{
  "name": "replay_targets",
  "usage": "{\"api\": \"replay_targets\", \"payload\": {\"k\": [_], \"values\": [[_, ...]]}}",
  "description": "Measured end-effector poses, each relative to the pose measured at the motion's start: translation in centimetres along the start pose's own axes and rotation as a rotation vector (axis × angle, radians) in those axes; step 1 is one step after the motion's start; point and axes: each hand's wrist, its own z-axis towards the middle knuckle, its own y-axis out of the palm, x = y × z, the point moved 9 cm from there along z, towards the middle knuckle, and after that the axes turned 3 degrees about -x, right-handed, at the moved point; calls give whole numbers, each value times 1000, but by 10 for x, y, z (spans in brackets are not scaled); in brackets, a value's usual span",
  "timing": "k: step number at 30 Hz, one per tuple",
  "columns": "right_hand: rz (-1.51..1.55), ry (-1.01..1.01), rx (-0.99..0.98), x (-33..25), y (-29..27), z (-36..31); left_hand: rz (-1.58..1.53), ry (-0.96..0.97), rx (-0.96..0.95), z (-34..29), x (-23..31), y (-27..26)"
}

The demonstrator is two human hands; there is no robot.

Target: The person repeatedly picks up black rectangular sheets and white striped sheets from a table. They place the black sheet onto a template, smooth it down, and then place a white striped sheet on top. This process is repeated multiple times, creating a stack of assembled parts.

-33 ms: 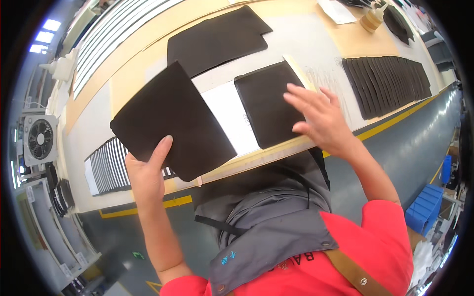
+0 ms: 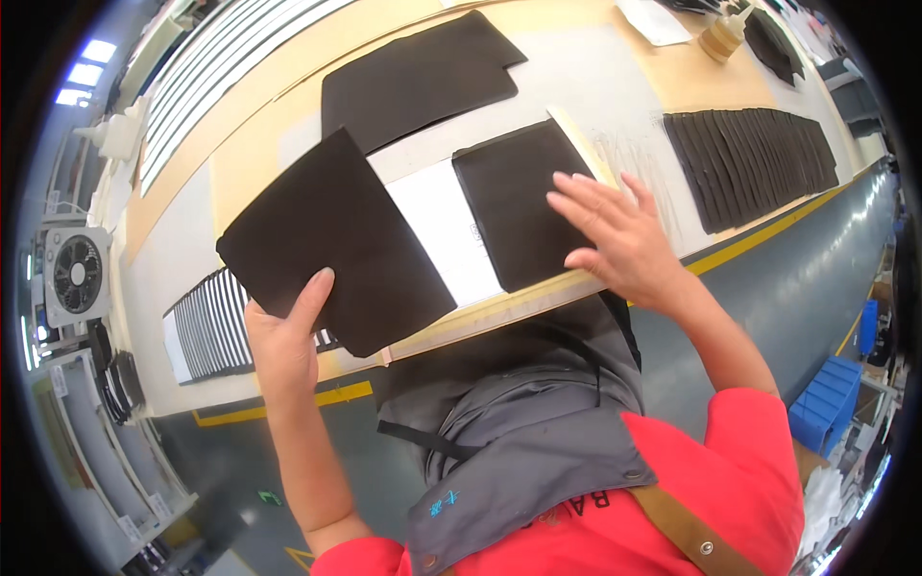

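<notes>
My left hand grips a dark brown flat panel, leather-like, by its lower left edge. The thumb lies on top and the fingers are hidden beneath. This panel is tilted over the front left of the worktable. My right hand has its fingers stretched out over the right edge of another dark brown panel; whether it touches cannot be told. That panel lies flat at the table's front, partly on a white sheet.
Behind lies a larger dark panel with a notched corner. Overlapping dark pieces fan out on the right, striped pieces at the front left. A squeeze bottle stands at the back right. A fan is left of the table.
The panel in my left hand has dipped very slightly toward me. My right hand has shifted a touch to the left and nearer, still with fingers outstretched.
</notes>
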Motion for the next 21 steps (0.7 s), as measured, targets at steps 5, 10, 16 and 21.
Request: {"api": "replay_targets", "payload": {"k": [5, 10, 16, 21], "values": [[-93, 1, -101, 0, 27, -7, 69, -155, -48, 6, -30, -4], [-121, 11, -99, 5, 38, -12, 51, -217, -77, 13, -34, 13], [-116, 19, -79, 7, 36, -11, 26, -279, -171, 26, -55, 40], [-110, 7, -76, 5, 37, -11, 13, -349, -217, 28, -73, 49]]}}
